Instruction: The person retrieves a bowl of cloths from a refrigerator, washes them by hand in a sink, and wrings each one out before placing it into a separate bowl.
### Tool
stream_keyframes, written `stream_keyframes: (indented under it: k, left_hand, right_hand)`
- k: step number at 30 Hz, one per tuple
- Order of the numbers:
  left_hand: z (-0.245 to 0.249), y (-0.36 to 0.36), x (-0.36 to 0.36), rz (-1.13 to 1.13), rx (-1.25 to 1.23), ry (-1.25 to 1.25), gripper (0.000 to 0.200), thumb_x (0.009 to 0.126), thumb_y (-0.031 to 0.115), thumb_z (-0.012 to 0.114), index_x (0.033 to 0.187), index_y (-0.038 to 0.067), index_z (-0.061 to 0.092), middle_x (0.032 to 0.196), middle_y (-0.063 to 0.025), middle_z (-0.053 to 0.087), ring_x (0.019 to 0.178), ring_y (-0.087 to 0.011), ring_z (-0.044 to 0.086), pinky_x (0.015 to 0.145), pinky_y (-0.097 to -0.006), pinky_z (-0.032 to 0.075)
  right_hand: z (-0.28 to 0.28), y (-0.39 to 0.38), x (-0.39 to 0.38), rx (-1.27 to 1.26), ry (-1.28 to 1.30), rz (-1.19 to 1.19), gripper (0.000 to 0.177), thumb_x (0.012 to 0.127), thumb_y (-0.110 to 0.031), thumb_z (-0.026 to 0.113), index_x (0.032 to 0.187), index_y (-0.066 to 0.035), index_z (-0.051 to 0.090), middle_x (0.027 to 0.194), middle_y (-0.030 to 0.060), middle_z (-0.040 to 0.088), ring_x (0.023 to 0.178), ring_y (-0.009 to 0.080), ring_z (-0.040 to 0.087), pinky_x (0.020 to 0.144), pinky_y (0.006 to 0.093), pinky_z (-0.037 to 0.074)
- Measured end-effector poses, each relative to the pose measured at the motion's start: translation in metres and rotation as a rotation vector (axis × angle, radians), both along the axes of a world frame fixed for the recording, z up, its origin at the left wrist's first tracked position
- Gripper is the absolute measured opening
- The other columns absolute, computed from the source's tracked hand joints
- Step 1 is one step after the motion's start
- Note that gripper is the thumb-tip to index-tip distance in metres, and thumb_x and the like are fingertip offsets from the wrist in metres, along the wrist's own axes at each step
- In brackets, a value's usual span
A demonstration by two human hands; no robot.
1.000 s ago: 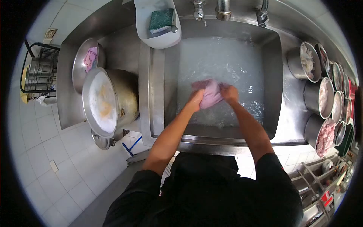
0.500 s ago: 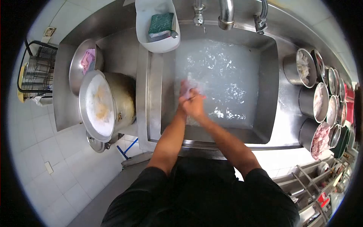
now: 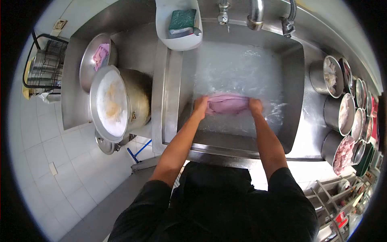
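A pink-purple cloth is stretched between my two hands just above the water in the steel sink. My left hand grips its left end and my right hand grips its right end. The water beneath is rippled and foamy. Both forearms reach in over the sink's front rim.
A white caddy holding a green sponge hangs at the sink's back left. Taps stand behind. A large pot with soapy water and a lid carrying a pink cloth sit left. Several steel containers of food line the right counter.
Half a second ago my hands were pressed together with the cloth bunched between them; they have since moved apart, pulling the cloth out lengthwise.
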State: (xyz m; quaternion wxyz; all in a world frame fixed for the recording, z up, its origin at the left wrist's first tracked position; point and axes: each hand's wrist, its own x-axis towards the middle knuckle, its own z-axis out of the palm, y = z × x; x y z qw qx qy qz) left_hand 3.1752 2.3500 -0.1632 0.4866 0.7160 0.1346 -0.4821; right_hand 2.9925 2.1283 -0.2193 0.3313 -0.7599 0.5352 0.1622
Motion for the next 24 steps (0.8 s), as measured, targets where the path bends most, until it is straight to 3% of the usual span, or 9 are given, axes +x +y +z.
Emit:
stream_keyframes:
  k: [3, 4, 6, 8, 11, 15, 19, 21, 24]
  left_hand:
    - [0.009, -0.008, -0.029, -0.497, 0.464, -0.571, 0.079, 0.075, 0.048, 0.066, 0.135, 0.004, 0.041, 0.138, -0.0192, 0.043, 0.131, -0.0355, 0.035, 0.101, -0.046, 0.038]
    - [-0.037, -0.004, -0.035, -0.343, 0.191, -0.458, 0.087, 0.073, 0.052, 0.066, 0.14, 0.007, 0.035, 0.144, -0.022, 0.033, 0.136, -0.0407, 0.022, 0.106, -0.0478, 0.03]
    - [0.022, -0.031, -0.036, 0.01, -0.068, 0.062, 0.08, 0.075, 0.049, 0.066, 0.138, 0.009, 0.038, 0.138, -0.0191, 0.04, 0.129, -0.0369, 0.032, 0.105, -0.045, 0.032]
    - [0.033, -0.039, -0.03, 0.301, -0.474, 0.547, 0.067, 0.081, 0.042, 0.065, 0.132, 0.004, 0.044, 0.126, -0.0097, 0.054, 0.113, -0.021, 0.051, 0.099, -0.0336, 0.038]
    - [-0.002, -0.016, -0.021, -0.306, -0.511, -0.906, 0.042, 0.082, 0.035, 0.063, 0.111, 0.005, 0.059, 0.102, -0.0075, 0.062, 0.093, -0.018, 0.057, 0.084, -0.0341, 0.046]
    - [0.017, -0.012, -0.011, -0.605, -0.192, -0.876, 0.037, 0.078, 0.034, 0.062, 0.1, 0.004, 0.062, 0.107, -0.0158, 0.062, 0.097, -0.0211, 0.059, 0.079, -0.0391, 0.047]
    - [0.004, -0.017, -0.021, 0.2, -0.139, -0.063, 0.032, 0.08, 0.026, 0.062, 0.1, 0.002, 0.062, 0.093, -0.0086, 0.061, 0.076, -0.0185, 0.057, 0.067, -0.0341, 0.05]
    - [0.025, -0.005, -0.009, -0.37, 0.098, -0.238, 0.042, 0.072, 0.03, 0.068, 0.104, 0.002, 0.063, 0.116, -0.0213, 0.058, 0.107, -0.0273, 0.057, 0.078, -0.0447, 0.049]
    - [0.051, -0.006, -0.034, -0.762, 0.43, -0.656, 0.062, 0.068, 0.029, 0.074, 0.122, 0.01, 0.051, 0.126, -0.0229, 0.053, 0.119, -0.0389, 0.044, 0.085, -0.0513, 0.047]
  right_hand:
    - [0.009, 0.032, 0.017, -0.344, -0.238, -0.484, 0.058, 0.081, -0.048, 0.055, 0.098, 0.007, 0.064, 0.104, 0.0298, 0.062, 0.104, 0.045, 0.059, 0.09, 0.0466, 0.046]
    - [-0.001, 0.045, 0.029, -0.332, -0.186, -0.37, 0.049, 0.079, -0.04, 0.059, 0.099, 0.004, 0.065, 0.109, 0.0294, 0.06, 0.103, 0.0446, 0.058, 0.091, 0.046, 0.045]
    - [-0.017, 0.058, 0.041, 0.326, -0.568, -0.147, 0.041, 0.079, -0.035, 0.061, 0.097, 0.002, 0.065, 0.113, 0.0276, 0.058, 0.099, 0.0406, 0.058, 0.088, 0.043, 0.046]
    - [0.074, 0.102, 0.075, 0.099, -0.775, -0.069, 0.025, 0.075, -0.02, 0.065, 0.087, 0.003, 0.065, 0.106, 0.0236, 0.06, 0.095, 0.0342, 0.059, 0.082, 0.04, 0.047]
    - [0.173, 0.16, 0.083, 0.095, -1.09, 0.047, 0.012, 0.071, -0.006, 0.067, 0.078, 0.003, 0.062, 0.096, 0.0165, 0.061, 0.088, 0.0273, 0.059, 0.073, 0.0374, 0.047]
    - [0.179, 0.17, 0.078, 0.084, -1.212, 0.218, 0.013, 0.073, -0.006, 0.067, 0.073, 0.003, 0.058, 0.081, 0.012, 0.061, 0.069, 0.0268, 0.056, 0.064, 0.0372, 0.046]
    - [0.088, 0.1, 0.053, -0.237, -0.856, 0.339, 0.015, 0.081, -0.014, 0.062, 0.077, 0.0, 0.064, 0.077, 0.0191, 0.061, 0.069, 0.0355, 0.058, 0.064, 0.041, 0.047]
    - [0.034, 0.06, 0.032, -0.339, -0.229, 0.529, 0.025, 0.079, -0.024, 0.064, 0.083, 0.0, 0.067, 0.08, 0.0229, 0.064, 0.072, 0.039, 0.062, 0.066, 0.043, 0.049]
    - [0.042, 0.047, 0.027, -0.27, -0.046, 0.29, 0.026, 0.074, -0.024, 0.064, 0.078, 0.002, 0.066, 0.082, 0.023, 0.064, 0.068, 0.0361, 0.063, 0.062, 0.0443, 0.05]
